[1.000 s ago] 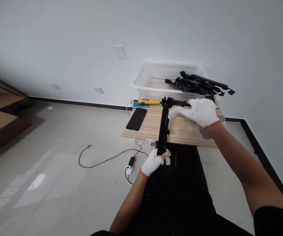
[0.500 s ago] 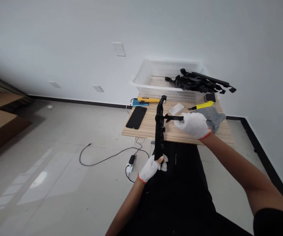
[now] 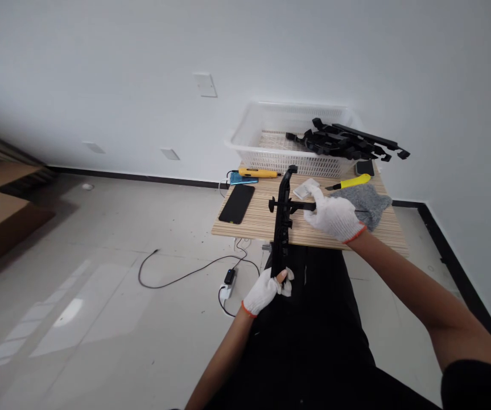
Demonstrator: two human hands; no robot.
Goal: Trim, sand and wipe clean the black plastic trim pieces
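My gloved left hand (image 3: 266,289) grips the lower end of a long black plastic strip (image 3: 281,228) with clips and tabs along it, held upright over my lap and the table's front edge. My gloved right hand (image 3: 334,215) is closed around a slim black bar (image 3: 304,205), with the index finger raised. This bar reaches left to the strip's middle and seems to touch it; whether it is joined to it, I cannot tell. A thin dark tip shows behind the right hand. A small white pad (image 3: 306,189) lies just past the raised finger.
On the striped table (image 3: 251,226) lie a black phone (image 3: 237,204), a yellow-handled tool (image 3: 259,173), a yellow knife (image 3: 355,181) and a grey cloth (image 3: 368,202). Behind stands a white basket (image 3: 266,152) with several black strips (image 3: 343,142). A cable (image 3: 194,271) runs along the floor.
The strip's upper part has tilted right, towards my right hand, and the black bar now meets it, with a knob showing on its left side. My right index finger has lifted.
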